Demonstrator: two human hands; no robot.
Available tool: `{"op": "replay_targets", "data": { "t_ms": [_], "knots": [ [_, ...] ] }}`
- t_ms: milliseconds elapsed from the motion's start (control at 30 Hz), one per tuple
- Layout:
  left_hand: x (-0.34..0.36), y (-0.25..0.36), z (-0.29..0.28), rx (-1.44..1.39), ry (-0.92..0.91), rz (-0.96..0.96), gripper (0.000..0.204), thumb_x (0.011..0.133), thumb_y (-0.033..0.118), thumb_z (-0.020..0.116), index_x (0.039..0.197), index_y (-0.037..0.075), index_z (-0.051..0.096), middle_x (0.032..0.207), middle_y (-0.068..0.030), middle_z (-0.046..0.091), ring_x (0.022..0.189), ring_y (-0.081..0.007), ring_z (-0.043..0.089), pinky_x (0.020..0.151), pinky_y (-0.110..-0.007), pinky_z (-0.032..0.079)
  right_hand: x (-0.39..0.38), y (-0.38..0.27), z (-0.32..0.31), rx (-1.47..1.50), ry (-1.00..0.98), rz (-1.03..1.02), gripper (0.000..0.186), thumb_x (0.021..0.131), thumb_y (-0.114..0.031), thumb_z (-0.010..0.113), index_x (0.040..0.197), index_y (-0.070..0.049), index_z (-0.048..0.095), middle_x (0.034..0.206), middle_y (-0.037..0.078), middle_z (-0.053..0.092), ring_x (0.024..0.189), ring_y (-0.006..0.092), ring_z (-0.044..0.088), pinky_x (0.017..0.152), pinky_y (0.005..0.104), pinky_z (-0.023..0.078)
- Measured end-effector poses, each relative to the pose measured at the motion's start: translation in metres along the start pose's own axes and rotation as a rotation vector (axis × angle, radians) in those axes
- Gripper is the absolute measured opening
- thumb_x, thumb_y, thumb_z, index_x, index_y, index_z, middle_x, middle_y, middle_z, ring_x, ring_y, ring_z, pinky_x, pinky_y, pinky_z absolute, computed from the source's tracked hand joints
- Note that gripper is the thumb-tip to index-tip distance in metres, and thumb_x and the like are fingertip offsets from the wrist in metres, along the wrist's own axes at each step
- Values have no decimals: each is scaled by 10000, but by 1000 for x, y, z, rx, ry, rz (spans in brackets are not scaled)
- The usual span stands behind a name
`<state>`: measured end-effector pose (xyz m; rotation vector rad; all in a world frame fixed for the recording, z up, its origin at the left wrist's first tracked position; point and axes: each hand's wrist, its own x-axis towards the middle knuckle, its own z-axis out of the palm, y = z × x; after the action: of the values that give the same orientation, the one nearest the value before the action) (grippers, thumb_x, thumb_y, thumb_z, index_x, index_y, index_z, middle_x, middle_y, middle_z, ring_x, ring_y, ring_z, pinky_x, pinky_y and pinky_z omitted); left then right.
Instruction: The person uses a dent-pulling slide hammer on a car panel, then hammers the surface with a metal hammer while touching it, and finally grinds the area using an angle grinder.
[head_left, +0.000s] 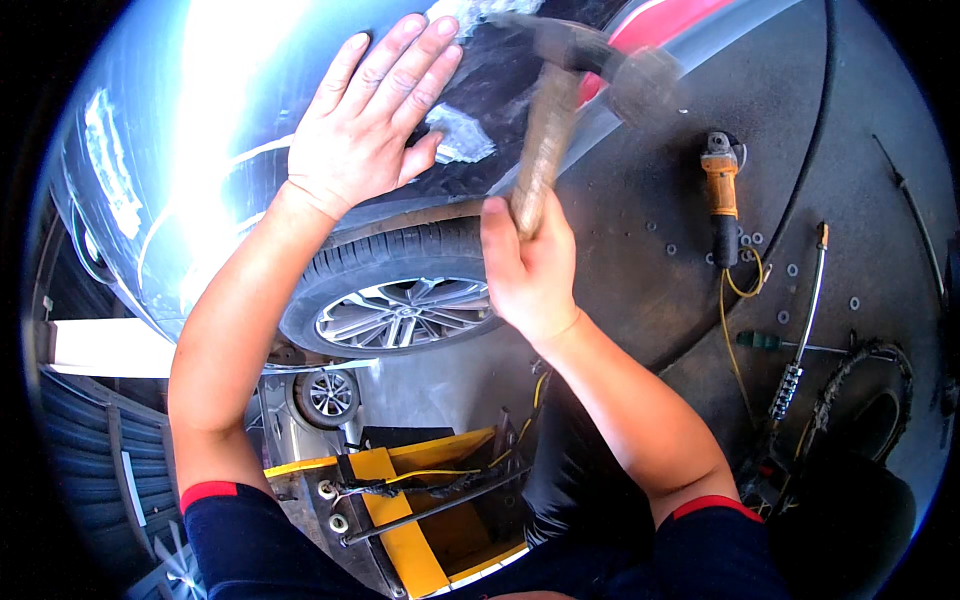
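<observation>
Left hand (365, 145) palm down on the car panel (250, 70), grasping nothing: fingers straight, thumb spread to the side. Laid so, it likely braces the upper body or feels the surface; one view cannot settle which. Right hand (535, 265) clenched around the wooden handle of a hammer (546, 145), low on the grip, probably for reach and swing.

Hammer located right of the left hand, its head up by the red lamp (665, 22). Head smeared by blur (so contact with the bodywork cannot be told). The gap between the hands presumably spares the fingers.

Pale sanded patch (460, 135) just beside the left thumb, on dark paint. Wheel (405, 310) below, under the arch, between the forearms.

Floor at right: grinder (720, 190) lying with its yellow cord (738, 350) attached, washers (792, 270) scattered near it, screwdriver (765, 341) further down. Loose there, seemingly for easy reach. Yellow cart (415, 545) close to the body, perhaps for the same reason.
</observation>
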<state>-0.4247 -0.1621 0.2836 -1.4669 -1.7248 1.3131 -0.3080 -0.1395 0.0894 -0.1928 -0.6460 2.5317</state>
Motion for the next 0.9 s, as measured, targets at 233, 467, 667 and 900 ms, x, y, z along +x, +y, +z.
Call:
{"op": "replay_targets", "data": {
  "t_ms": [233, 467, 667, 900],
  "knots": [
    [-1, 2, 3, -23, -6, -21, 773, 871, 463, 590, 1573, 184, 429, 1693, 16, 302, 1572, -190, 246, 1301, -448, 125, 3, -2, 0, -126, 7, -27, 154, 994, -132, 646, 1067, -8, 590, 686, 32, 563, 642, 107, 522, 609, 314, 471],
    [-1, 1, 0, -1, -19, -4, 756, 900, 462, 587, 1569, 146, 437, 1672, -31, 351, 1553, -219, 303, 1288, -451, 149, 10, -3, -3, -171, -6, -58, 160, 991, -129, 648, 1069, -2, 591, 682, 40, 567, 642, 97, 515, 613, 318, 479],
    [0, 1, 0, -6, -22, -7, 770, 884, 458, 607, 1568, 147, 438, 1668, -33, 358, 1551, -221, 307, 1286, -453, 155, 11, -14, -4, -215, 22, -96, 147, 986, -126, 650, 1040, -4, 587, 685, 58, 573, 649, 104, 528, 618, 315, 483],
    [0, 0, 0, -17, -3, -1, 766, 879, 448, 615, 1562, 146, 446, 1666, -35, 363, 1548, -224, 313, 1287, -453, 152, 10, -9, -7, -189, 14, -85, 142, 985, -118, 650, 1042, -5, 585, 670, 53, 561, 638, 99, 515, 611, 314, 480]
  ]
}}
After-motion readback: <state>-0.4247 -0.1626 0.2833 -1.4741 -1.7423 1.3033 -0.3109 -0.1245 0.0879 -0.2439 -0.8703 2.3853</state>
